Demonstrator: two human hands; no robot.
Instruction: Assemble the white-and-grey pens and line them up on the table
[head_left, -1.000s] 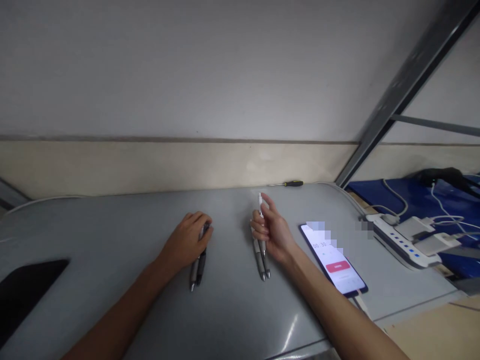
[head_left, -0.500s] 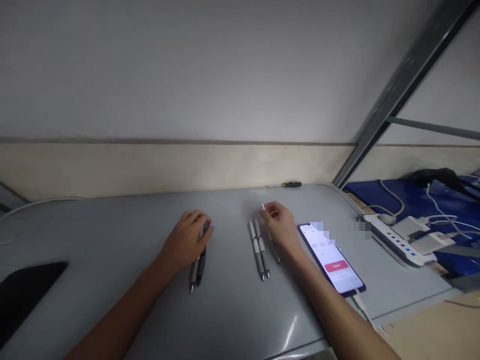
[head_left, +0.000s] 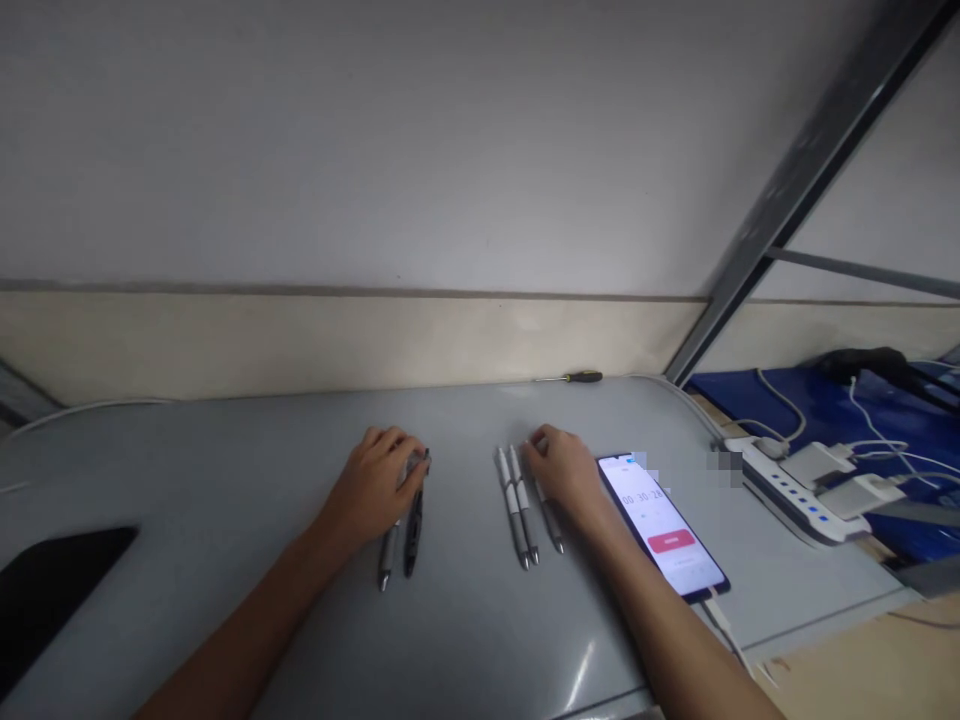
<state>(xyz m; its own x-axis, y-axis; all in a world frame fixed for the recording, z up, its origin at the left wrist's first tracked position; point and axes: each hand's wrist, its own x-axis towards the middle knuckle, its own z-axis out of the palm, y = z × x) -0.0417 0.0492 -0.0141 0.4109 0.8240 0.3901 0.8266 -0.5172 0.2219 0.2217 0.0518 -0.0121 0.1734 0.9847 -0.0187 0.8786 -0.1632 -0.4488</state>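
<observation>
My left hand is closed, thumb and fingertips at the upper end of a black pen. A grey-gripped pen lies beside it on the desk, its upper part hidden under that hand. To the right, two white pens with grey grips, one pen and another pen, lie nearly parallel, tips towards me. My right hand pinches the top of a third grey-gripped pen, just right of that pair. Its middle is partly hidden by the fingers.
A phone showing a timer lies right of my right forearm, with a white cable plugged in. Farther right is a power strip with chargers. A screwdriver lies by the wall. A black object sits at left on the grey desk.
The black pen has swung apart from the grey-gripped pen beside it. My right hand has come down, and its pen now lies closer to the white pair. The view has tilted slightly.
</observation>
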